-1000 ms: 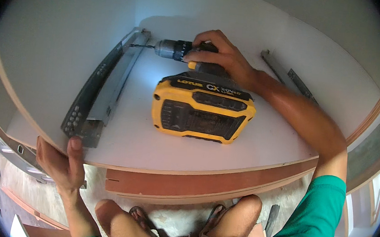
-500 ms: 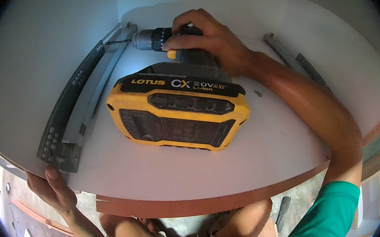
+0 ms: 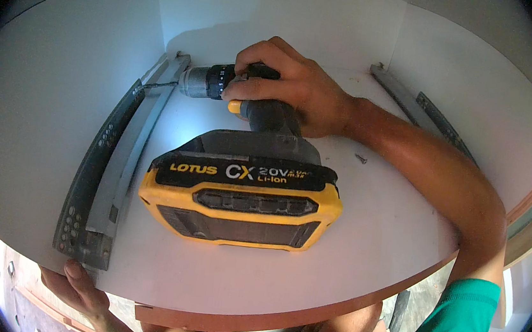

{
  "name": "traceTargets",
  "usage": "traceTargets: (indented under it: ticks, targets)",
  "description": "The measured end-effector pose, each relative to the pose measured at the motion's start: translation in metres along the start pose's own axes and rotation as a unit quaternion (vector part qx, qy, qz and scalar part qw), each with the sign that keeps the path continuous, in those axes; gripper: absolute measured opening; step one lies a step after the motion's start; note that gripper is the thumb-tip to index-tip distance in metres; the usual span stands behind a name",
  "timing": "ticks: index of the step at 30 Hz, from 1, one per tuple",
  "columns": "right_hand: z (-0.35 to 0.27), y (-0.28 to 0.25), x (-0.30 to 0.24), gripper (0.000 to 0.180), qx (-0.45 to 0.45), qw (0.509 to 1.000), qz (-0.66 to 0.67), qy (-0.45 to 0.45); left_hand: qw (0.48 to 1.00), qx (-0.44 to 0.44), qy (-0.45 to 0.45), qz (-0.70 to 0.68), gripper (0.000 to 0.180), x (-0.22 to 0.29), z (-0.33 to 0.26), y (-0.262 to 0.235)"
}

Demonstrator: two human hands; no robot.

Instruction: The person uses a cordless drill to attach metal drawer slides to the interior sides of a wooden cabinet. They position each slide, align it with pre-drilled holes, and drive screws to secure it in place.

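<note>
Right hand (image 3: pixel 299 89) grips the drill (image 3: pixel 252 145) over open white panel (image 3: pixel 395 223), left hand (image 3: pixel 79 290) clasping the panel's front edge (image 3: pixel 201 311).

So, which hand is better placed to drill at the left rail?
Probably the right hand: it holds the drill, whose bit points toward the left rail. The left hand is by the rail's front end.

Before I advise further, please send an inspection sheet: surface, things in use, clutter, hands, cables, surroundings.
Surface: white panel, extending under drill.
Things: drill's bit reaches across left slide toward its far end, contact unclear; right slide opposite.
Clutter: loose screw right of drill.
Hands: right hand grips drill; left hand at panel's front, near left slide.
Cables: nothing seen at drill.
Surroundings: white walls; legs below panel's front.
</note>
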State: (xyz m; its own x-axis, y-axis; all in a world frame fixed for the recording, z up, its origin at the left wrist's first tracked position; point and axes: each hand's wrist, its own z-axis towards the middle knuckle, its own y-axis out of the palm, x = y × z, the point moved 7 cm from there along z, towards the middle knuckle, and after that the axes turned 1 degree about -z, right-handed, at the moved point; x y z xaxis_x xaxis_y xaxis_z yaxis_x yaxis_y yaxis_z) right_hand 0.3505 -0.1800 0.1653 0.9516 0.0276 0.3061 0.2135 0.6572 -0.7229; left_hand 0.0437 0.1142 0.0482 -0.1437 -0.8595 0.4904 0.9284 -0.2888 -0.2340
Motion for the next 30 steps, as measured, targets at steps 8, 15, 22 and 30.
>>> traceTargets:
  ticks: [8,15,22,30]
  targets:
    - [-0.002,0.001,0.0,0.069,0.017,1.0,0.0,-0.008,1.0,-0.02,0.012,-0.006,0.074,0.006,0.0,0.001]
    - [-0.002,0.001,0.0,0.068,0.017,1.0,-0.007,0.001,0.999,0.023,0.002,-0.027,0.079,-0.005,-0.005,-0.001]
    - [-0.002,0.002,-0.002,0.055,0.018,1.0,-0.017,0.008,0.997,0.07,-0.034,-0.028,0.084,-0.025,-0.013,-0.004]
    - [0.001,0.002,-0.001,0.063,0.023,1.0,0.001,0.003,0.998,0.05,-0.035,-0.019,0.085,-0.005,-0.01,-0.001]
